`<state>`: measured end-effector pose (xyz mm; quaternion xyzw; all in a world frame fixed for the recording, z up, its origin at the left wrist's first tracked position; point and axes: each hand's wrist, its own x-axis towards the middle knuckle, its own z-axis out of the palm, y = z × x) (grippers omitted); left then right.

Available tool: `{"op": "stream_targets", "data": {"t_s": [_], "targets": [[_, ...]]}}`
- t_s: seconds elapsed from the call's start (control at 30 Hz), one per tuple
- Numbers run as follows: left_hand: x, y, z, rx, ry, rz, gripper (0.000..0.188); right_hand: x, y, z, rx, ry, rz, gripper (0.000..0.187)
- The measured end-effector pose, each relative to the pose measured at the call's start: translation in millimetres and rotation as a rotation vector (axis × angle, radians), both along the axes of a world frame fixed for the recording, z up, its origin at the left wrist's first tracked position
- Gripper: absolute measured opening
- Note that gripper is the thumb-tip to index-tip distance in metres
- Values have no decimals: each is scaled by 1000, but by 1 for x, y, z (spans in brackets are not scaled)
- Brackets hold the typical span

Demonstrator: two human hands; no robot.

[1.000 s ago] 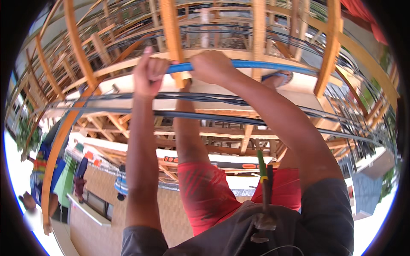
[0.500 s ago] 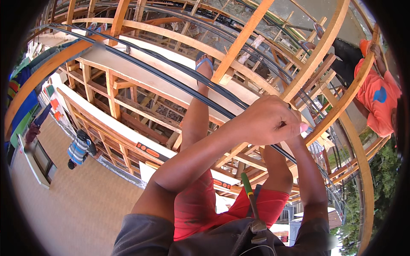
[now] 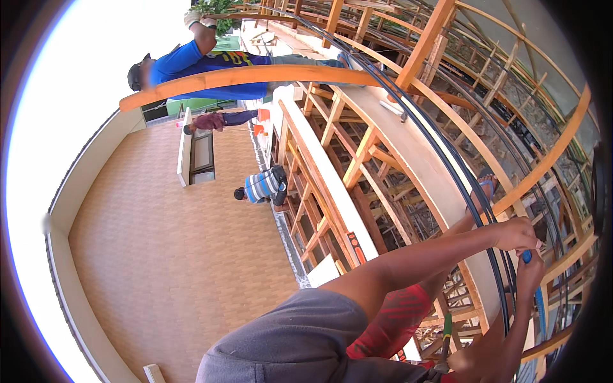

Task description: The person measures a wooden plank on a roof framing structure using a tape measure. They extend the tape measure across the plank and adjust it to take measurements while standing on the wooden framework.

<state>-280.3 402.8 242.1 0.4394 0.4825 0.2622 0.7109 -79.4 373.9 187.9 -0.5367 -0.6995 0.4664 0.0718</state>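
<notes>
My left hand (image 3: 516,235) is closed, its fingertips meeting my right hand; whatever it grips is hidden. In my right hand (image 3: 529,276) is something with a blue end (image 3: 527,256), perhaps a tool handle; the rest of it is covered by my fingers. Both hands are beside a bundle of long dark bars (image 3: 456,171) that runs over the light board (image 3: 418,163). At my waist hangs a hammer (image 3: 447,325) with a green and yellow handle.
Curved timber beams (image 3: 255,76) and upright posts (image 3: 429,45) frame the space around me. A spirit level (image 3: 355,246) lies along the formwork. A person in blue (image 3: 191,64) stands beyond a beam. Two others, in stripes (image 3: 260,186) and maroon (image 3: 214,121), are lower down.
My view has swung left, so the hands now appear at the lower right. The blue end has come into sight. The person in orange has left the view, and the one in blue shows more fully.
</notes>
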Motion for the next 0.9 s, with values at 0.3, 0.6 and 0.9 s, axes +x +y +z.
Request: {"op": "stream_targets", "data": {"t_s": [0.3,0.6,0.9], "targets": [[9,15,-1,-55,-76,72,57,18,8,-6,56,-143,35,16],[133,43,178,214,-139,-137,45,114,24,145,20,189,-34,14],[273,36,275,457,-29,-258,26,232,8,209,147,414,-64,18]]}}
